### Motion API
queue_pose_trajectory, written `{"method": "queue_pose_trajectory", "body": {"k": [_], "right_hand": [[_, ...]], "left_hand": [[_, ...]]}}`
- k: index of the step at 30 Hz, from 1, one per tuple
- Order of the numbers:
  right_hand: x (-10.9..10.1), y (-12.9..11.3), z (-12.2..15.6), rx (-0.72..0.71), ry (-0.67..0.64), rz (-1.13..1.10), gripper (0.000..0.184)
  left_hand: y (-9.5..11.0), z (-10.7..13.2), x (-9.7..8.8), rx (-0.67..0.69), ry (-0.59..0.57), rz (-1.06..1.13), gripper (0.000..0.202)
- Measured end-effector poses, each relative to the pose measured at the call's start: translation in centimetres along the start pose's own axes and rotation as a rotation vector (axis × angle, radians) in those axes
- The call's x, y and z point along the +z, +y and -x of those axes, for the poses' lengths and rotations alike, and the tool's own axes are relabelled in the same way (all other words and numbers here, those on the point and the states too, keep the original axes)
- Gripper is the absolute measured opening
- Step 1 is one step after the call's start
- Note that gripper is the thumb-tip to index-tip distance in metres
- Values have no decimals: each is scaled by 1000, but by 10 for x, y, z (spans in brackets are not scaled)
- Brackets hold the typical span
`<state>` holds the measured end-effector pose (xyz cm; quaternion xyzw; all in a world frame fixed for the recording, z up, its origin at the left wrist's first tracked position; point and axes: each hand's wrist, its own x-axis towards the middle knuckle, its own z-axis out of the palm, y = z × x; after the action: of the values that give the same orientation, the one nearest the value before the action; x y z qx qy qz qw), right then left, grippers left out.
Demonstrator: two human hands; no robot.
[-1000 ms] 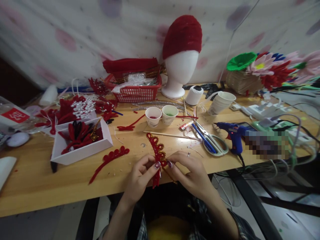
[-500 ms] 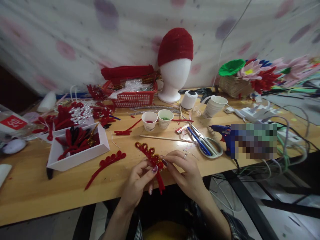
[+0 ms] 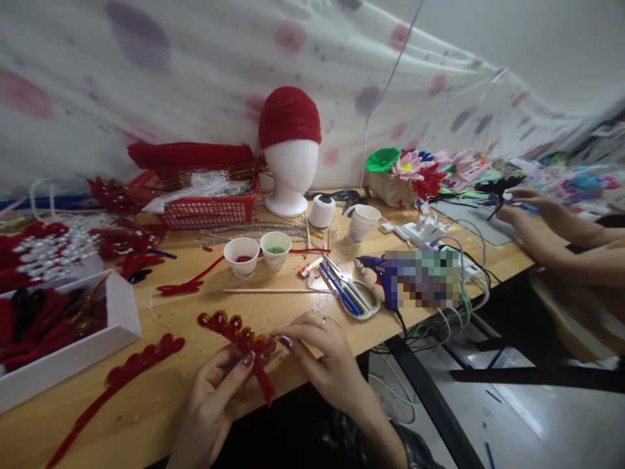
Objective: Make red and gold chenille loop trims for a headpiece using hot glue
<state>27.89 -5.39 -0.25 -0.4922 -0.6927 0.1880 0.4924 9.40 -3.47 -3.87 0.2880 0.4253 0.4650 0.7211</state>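
Between my hands is a red chenille-stem ornament (image 3: pixel 243 337) with a row of loops edged in gold tinsel, its red tail hanging down. My left hand (image 3: pixel 209 397) grips it from below, thumb pressed on the front near the tail. My right hand (image 3: pixel 325 355) pinches at its right end with thumb and forefinger; the exact contact is partly hidden by the fingers. A second red looped chenille piece (image 3: pixel 141 365) with a long stem lies on the table to the left, without gold.
Past my hands stand a paper cup of red beads (image 3: pixel 241 257) and one of green beads (image 3: pixel 276 251). Scissors (image 3: pixel 359 296), a blue pen (image 3: pixel 340 288) and a blue glue gun (image 3: pixel 388 277) lie rightward. At far right, a co-worker's hands (image 3: pixel 537 218) hold a black piece.
My view has turned to the right, bringing a co-worker's hands into sight. Both my hands keep hold of the ornament, with the right fingers still at its right end.
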Motion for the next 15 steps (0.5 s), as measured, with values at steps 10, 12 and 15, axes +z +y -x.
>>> {"method": "queue_pose_trajectory", "body": {"k": [10,12,15], "right_hand": [[-125,53,29,523,519,727,40],[-130,70,24,514,544,757,52],[-130,92,7,529,474,802,55]], "left_hand": [[3,-5,2,6,48,76,39],[5,-5,6,13,24,86,36],[8,-4,11,49,25,79,36]]}}
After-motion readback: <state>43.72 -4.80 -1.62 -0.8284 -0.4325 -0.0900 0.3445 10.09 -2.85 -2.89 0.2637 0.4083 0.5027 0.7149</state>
